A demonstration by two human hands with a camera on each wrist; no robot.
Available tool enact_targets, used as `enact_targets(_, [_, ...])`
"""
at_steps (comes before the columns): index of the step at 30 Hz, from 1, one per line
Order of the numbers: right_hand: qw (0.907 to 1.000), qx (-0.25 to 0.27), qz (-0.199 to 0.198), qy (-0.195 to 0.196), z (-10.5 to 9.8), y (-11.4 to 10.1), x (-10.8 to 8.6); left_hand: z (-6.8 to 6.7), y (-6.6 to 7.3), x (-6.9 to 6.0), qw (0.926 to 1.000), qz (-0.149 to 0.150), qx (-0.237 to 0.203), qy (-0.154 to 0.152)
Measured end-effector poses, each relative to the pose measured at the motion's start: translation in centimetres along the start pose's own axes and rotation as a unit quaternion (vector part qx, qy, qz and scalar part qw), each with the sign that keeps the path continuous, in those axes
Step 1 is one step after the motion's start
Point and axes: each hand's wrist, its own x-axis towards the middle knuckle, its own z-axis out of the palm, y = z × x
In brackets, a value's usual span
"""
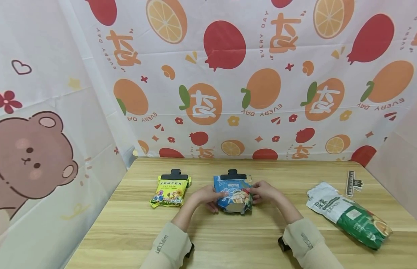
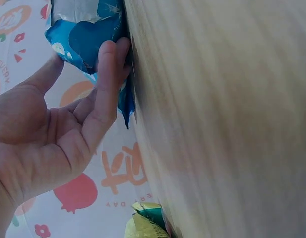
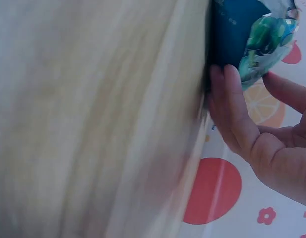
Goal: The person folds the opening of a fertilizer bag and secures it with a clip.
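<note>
A blue bag [image 1: 230,190] with a black clip [image 1: 233,175] across its top lies on the wooden table, between both hands. The left hand [image 1: 208,196] grips its left side, thumb on the front; in the left wrist view the left hand [image 2: 63,119] has its fingers at the edge of the blue bag [image 2: 88,39]. On the bag's right side the right hand [image 1: 266,192] holds the edge. The right wrist view shows the right hand [image 3: 262,129] with thumb and fingers on either side of the blue bag [image 3: 242,34].
A yellow bag [image 1: 170,191] with a black clip [image 1: 175,174] lies to the left on the table [image 1: 228,239]. At the right lie a green and white bag [image 1: 353,216] and a separate clip [image 1: 353,184]. A printed cloth [image 1: 195,48] hangs behind.
</note>
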Motion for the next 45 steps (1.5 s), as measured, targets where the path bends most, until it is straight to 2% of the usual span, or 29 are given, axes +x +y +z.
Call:
enact_targets(7, [0.9981,0.051,0.007,-0.033,0.1,-0.1,-0.6,0.0,0.4,0.0,0.9998,-0.005,-0.009,0.019])
enact_targets(10, [0.9982,0.054,0.010,-0.027,0.3,-0.2,-0.8,0.1,0.4,0.0,0.9994,-0.006,-0.025,0.025])
enact_targets(18, [0.9982,0.057,0.001,-0.021,0.7,-0.2,-1.0,0.6,-0.4,0.2,0.9935,-0.015,-0.100,0.051])
enact_targets(21, [0.9983,0.056,0.005,-0.012,0.7,-0.2,-1.2,0.9,-0.6,0.2,0.9863,-0.032,-0.154,0.051])
enact_targets(25, [0.9985,0.054,0.005,-0.008,1.0,-0.2,-1.3,1.2,-0.8,-0.1,0.9698,-0.052,-0.233,0.053])
enact_targets(29, [0.9987,0.051,0.001,-0.007,1.6,-0.3,-1.3,1.3,-1.1,-0.6,0.9601,-0.053,-0.268,0.061])
enact_targets(33, [0.9992,0.039,-0.006,-0.002,2.5,-0.5,-1.2,0.7,-1.6,-1.3,0.9585,-0.045,-0.275,0.060])
enact_targets(39, [0.9995,0.028,-0.014,0.000,4.1,-1.0,-0.9,-0.7,-2.5,-2.2,0.9616,-0.037,-0.267,0.050])
enact_targets(45, [0.9991,0.032,-0.024,-0.008,5.6,-1.5,-0.5,-1.8,-3.3,-2.8,0.9632,-0.040,-0.259,0.062])
